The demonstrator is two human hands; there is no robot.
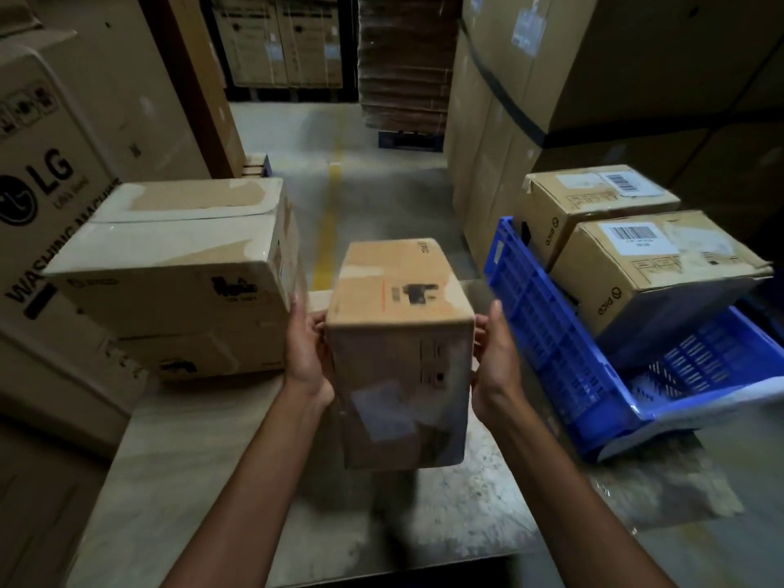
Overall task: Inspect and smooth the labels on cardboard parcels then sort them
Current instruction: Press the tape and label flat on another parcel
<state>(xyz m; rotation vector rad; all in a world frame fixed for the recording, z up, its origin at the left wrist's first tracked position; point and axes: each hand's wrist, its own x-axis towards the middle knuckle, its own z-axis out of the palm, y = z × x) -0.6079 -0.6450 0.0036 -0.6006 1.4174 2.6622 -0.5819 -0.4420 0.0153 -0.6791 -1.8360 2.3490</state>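
Note:
I hold a small cardboard parcel (pixel 401 345) in front of me, above a wooden table (pixel 178 468). My left hand (pixel 303 350) grips its left side and my right hand (pixel 496 354) grips its right side. The parcel is blurred; a pale label shows on its near face and dark print on its top. To the right, two labelled parcels (pixel 653 265) rest on a tilted blue plastic crate (pixel 551 333). At the left, a larger taped parcel (pixel 178 256) sits on another box.
A big washing machine carton (pixel 46 231) stands at far left. Tall cartons (pixel 594 78) rise at the right. A concrete aisle with a yellow line (pixel 329 222) runs ahead to stacked flat cardboard (pixel 403 61) on a pallet.

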